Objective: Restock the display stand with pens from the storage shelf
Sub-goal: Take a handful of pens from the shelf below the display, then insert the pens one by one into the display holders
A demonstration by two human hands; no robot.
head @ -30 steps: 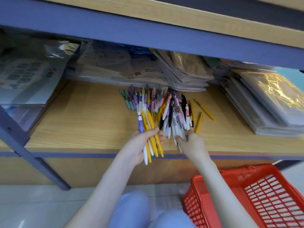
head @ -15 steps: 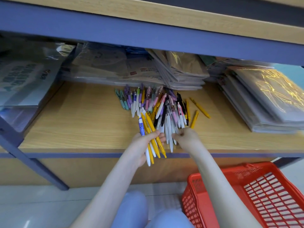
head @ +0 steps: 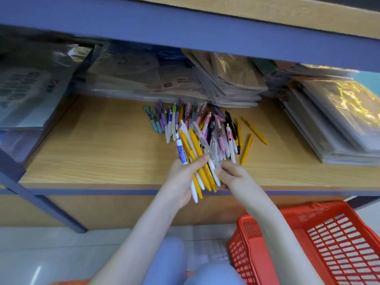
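Observation:
A loose pile of pens (head: 218,128) in purple, teal, pink, white, black and yellow lies on the wooden storage shelf (head: 107,153). My left hand (head: 183,177) grips a bundle of yellow and white pens (head: 195,153), with one blue-labelled pen among them, fanned out above the shelf's front edge. Right beside it, my right hand (head: 232,174) pinches a clear pen (head: 205,145) and lays it against the bundle. Two yellow pens (head: 254,130) lie apart at the pile's right.
Stacks of plastic-wrapped paper goods (head: 337,120) fill the shelf's back and right; more wrapped sheets (head: 30,93) sit at the left. A red plastic basket (head: 320,243) stands on the floor at lower right. A blue shelf beam (head: 185,31) runs overhead.
My right hand lifted a clear pen out of the pile and brought it left to the bundle in my left hand. The left hand stayed near the shelf's front edge.

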